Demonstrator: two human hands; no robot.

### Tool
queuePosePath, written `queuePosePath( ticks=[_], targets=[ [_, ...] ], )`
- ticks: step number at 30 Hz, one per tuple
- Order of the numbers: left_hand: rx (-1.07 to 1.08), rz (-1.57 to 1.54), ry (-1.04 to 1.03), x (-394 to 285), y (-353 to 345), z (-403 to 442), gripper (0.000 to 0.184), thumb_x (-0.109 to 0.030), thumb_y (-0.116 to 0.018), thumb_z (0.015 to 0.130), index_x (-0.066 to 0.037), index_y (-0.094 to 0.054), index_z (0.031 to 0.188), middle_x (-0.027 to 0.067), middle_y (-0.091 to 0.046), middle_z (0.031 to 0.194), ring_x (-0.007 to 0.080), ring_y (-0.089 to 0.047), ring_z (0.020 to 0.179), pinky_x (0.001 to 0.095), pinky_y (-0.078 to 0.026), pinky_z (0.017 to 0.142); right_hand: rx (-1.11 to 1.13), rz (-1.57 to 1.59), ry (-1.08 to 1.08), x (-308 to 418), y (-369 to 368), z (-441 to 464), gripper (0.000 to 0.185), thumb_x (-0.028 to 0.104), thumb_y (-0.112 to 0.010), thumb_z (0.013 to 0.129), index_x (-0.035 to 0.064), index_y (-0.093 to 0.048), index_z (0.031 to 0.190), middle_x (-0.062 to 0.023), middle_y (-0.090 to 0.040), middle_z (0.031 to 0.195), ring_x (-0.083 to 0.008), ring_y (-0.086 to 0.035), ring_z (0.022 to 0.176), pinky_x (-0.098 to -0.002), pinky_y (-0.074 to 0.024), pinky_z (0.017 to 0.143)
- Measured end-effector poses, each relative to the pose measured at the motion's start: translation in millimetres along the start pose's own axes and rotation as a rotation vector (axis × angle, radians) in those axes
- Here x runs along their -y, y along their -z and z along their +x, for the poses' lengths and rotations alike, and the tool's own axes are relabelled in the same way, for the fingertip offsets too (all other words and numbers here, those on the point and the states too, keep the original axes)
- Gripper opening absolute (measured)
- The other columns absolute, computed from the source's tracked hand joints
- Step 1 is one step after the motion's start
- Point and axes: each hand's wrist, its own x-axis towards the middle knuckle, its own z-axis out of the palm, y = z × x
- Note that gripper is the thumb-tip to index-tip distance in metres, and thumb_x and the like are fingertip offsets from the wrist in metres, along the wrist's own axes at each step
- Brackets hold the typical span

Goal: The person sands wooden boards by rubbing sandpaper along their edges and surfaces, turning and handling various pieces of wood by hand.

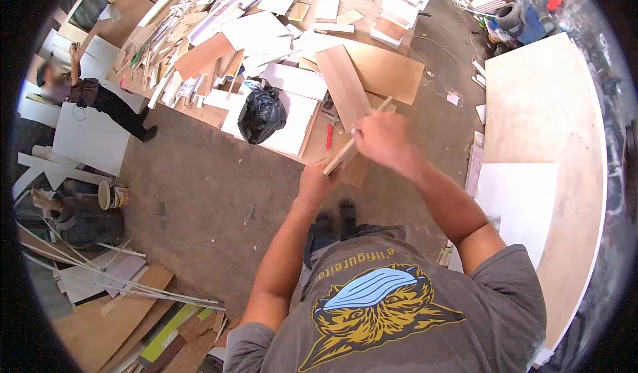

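Observation:
My left hand (pixel 318 184) is closed around the near end of a narrow wooden board (pixel 341 156), held on edge and slanting away to the upper right. Against the far part of this board, my right hand (pixel 387 141) is curled and slightly blurred; anything inside its fingers is hidden. Just beyond the hands, a wide brown wooden plank (pixel 342 80) lies on the worktable. A red-handled tool (pixel 329 137) rests near the table edge, left of the board.
Wood offcuts cover the worktable, with a black plastic bag (pixel 262 114) near its front edge. Large panels (pixel 531 107) stand on the right. Another person (pixel 86 90) is at the far left, beyond a white bucket (pixel 113 195). Scrap boards (pixel 126 313) lie lower left.

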Motion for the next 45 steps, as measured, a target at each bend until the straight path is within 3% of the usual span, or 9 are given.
queuePosePath(
  ticks=[6, 13, 19, 25, 29, 32, 35, 41, 45],
  targets=[
    [0.106, 0.155, -0.093, 22, -2, -2, 0.022, -0.022, -0.065, 0.095, -0.011, -0.074, 0.112, 0.0227, -0.071, 0.091, 0.0443, -0.069, 0.086, 0.0514, -0.056, 0.072, 0.020, 0.059, 0.154, 75, -13, -41, 0.032, 0.035, -0.065, 0.092, 0.0080, -0.077, 0.081, -0.0151, -0.071, 0.086, -0.0353, -0.073, 0.077, -0.0478, -0.0578, 0.069],
    [0.014, 0.069, -0.077, 1, -6, -4, 0.021, -0.021, -0.066, 0.092, -0.013, -0.075, 0.110, 0.0215, -0.072, 0.091, 0.0443, -0.069, 0.081, 0.0528, -0.056, 0.073, -0.051, -0.030, -0.203, 27, -5, -15, 0.029, 0.036, -0.066, 0.091, 0.0108, -0.079, 0.087, -0.0148, -0.072, 0.086, -0.0356, -0.073, 0.079, -0.0480, -0.0577, 0.071],
    [0.062, -0.079, -0.213, 26, -10, -3, 0.027, -0.023, -0.065, 0.094, -0.016, -0.073, 0.119, 0.0207, -0.072, 0.093, 0.0442, -0.069, 0.081, 0.0531, -0.056, 0.071, -0.071, 0.142, 0.094, 79, -14, -62, 0.023, 0.035, -0.065, 0.092, 0.0184, -0.081, 0.093, -0.0129, -0.073, 0.087, -0.0332, -0.073, 0.082, -0.0482, -0.0575, 0.073],
    [-0.033, 0.036, -0.160, -3, -8, -4, 0.023, -0.022, -0.068, 0.089, -0.013, -0.074, 0.110, 0.0198, -0.072, 0.090, 0.0437, -0.069, 0.079, 0.0537, -0.055, 0.070, -0.085, 0.026, -0.163, 31, -9, -34, 0.022, 0.033, -0.065, 0.091, 0.0183, -0.081, 0.095, -0.0115, -0.073, 0.092, -0.0326, -0.073, 0.081, -0.0476, -0.0573, 0.072],
    [0.008, 0.116, -0.159, 39, -32, 1, 0.026, -0.024, -0.066, 0.093, -0.015, -0.073, 0.117, 0.0218, -0.071, 0.087, 0.0446, -0.069, 0.078, 0.0541, -0.055, 0.068, -0.119, 0.193, 0.150, 66, -20, -63, 0.022, 0.031, -0.065, 0.092, 0.0162, -0.080, 0.093, -0.0124, -0.072, 0.084, -0.0334, -0.072, 0.081, -0.0476, -0.0570, 0.071],
    [0.015, 0.166, -0.142, 20, -21, -6, 0.024, -0.025, -0.065, 0.095, -0.015, -0.074, 0.115, 0.0221, -0.070, 0.084, 0.0450, -0.068, 0.076, 0.0545, -0.055, 0.068, -0.089, 0.091, 0.002, 29, -36, -44, 0.021, 0.031, -0.065, 0.092, 0.0162, -0.080, 0.092, -0.0117, -0.071, 0.084, -0.0343, -0.072, 0.081, -0.0472, -0.0573, 0.072],
    [-0.032, 0.096, -0.155, 2, -18, -3, 0.022, -0.026, -0.065, 0.096, -0.015, -0.075, 0.112, 0.0218, -0.070, 0.082, 0.0453, -0.068, 0.077, 0.0545, -0.055, 0.068, -0.385, 0.199, -0.108, -13, -20, -29, 0.019, 0.029, -0.066, 0.091, 0.0170, -0.080, 0.093, -0.0120, -0.070, 0.082, -0.0348, -0.072, 0.080, -0.0472, -0.0570, 0.071],
    [0.000, 0.123, -0.120, 9, -18, -5, 0.028, -0.026, -0.065, 0.097, -0.016, -0.073, 0.121, 0.0228, -0.070, 0.085, 0.0457, -0.068, 0.080, 0.0538, -0.055, 0.069, -0.167, 0.214, 0.145, 32, -15, -58, 0.019, 0.028, -0.064, 0.093, 0.0220, -0.082, 0.098, -0.0141, -0.072, 0.084, -0.0325, -0.072, 0.078, -0.0474, -0.0569, 0.069],
    [-0.021, 0.053, -0.148, 7, -14, -5, 0.030, -0.026, -0.065, 0.097, -0.016, -0.072, 0.124, 0.0233, -0.070, 0.085, 0.0460, -0.068, 0.080, 0.0549, -0.054, 0.068, -0.238, 0.118, -0.055, -17, -36, -20, 0.019, 0.028, -0.065, 0.093, 0.0231, -0.082, 0.100, -0.0109, -0.073, 0.089, -0.0321, -0.072, 0.077, -0.0462, -0.0573, 0.068]
  ],
)
